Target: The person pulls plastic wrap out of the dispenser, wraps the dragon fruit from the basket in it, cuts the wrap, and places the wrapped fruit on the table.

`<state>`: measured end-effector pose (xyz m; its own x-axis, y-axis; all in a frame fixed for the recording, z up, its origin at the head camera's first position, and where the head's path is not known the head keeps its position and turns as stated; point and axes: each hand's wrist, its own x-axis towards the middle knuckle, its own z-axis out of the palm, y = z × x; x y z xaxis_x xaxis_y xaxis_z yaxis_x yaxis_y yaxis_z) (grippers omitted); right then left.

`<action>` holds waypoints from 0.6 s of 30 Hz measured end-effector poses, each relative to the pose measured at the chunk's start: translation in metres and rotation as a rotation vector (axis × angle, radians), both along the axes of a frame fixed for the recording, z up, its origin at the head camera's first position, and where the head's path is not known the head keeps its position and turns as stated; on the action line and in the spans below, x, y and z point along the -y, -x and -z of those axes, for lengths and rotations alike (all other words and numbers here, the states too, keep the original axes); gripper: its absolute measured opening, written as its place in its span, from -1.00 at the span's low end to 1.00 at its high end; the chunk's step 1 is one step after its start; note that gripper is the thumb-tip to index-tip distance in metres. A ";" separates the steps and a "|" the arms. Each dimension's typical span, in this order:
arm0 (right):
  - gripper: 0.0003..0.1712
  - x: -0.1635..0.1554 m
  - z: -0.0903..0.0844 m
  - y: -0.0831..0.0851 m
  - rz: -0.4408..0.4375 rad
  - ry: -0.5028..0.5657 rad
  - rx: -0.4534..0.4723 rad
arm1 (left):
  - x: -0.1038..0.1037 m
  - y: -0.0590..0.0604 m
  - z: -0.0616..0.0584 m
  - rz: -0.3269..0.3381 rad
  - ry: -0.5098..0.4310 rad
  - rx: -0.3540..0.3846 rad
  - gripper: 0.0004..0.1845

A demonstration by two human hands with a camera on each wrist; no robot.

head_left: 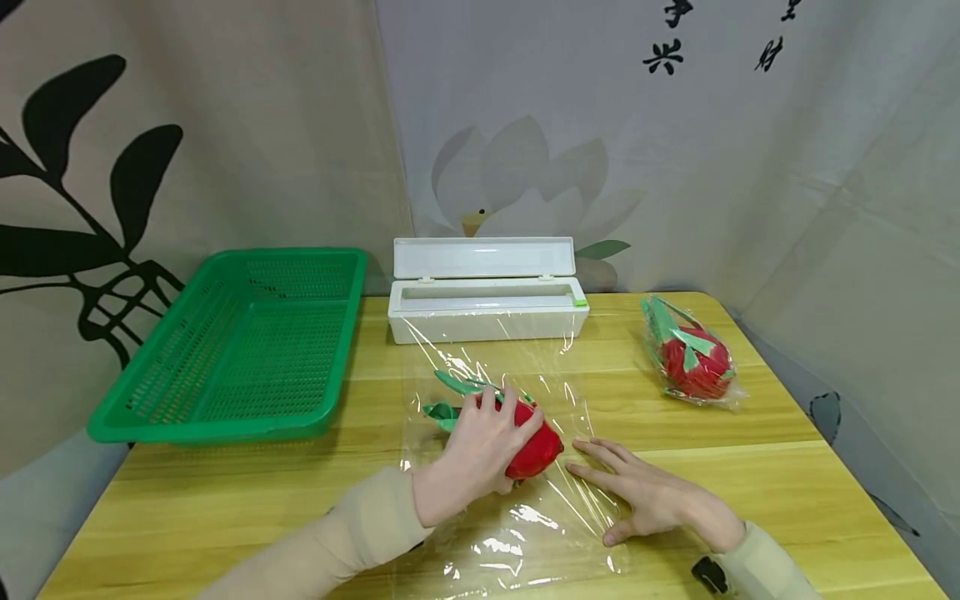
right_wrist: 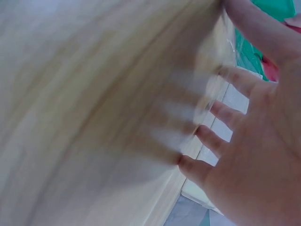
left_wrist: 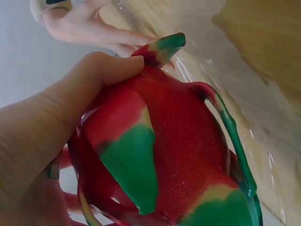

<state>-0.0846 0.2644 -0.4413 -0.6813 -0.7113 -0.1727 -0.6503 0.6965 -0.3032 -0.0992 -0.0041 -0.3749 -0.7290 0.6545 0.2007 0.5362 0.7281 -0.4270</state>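
2 dragon fruits [head_left: 536, 450], 1 basket [head_left: 247, 350], 1 dispenser [head_left: 486, 310]

Head view: high, looking forward and down across the tabletop [head_left: 750, 500]. Wrist views: very close, skimming each hand; all share the dragon fruit [left_wrist: 188, 141].
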 end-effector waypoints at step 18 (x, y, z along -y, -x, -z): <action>0.05 0.000 0.002 0.000 0.000 0.021 -0.008 | 0.003 0.002 0.022 -0.002 -0.038 0.007 -0.02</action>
<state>-0.0850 0.2645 -0.4428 -0.6822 -0.7151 -0.1525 -0.6530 0.6897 -0.3128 -0.1016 -0.0070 -0.3973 -0.7317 0.6451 0.2203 0.5379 0.7449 -0.3948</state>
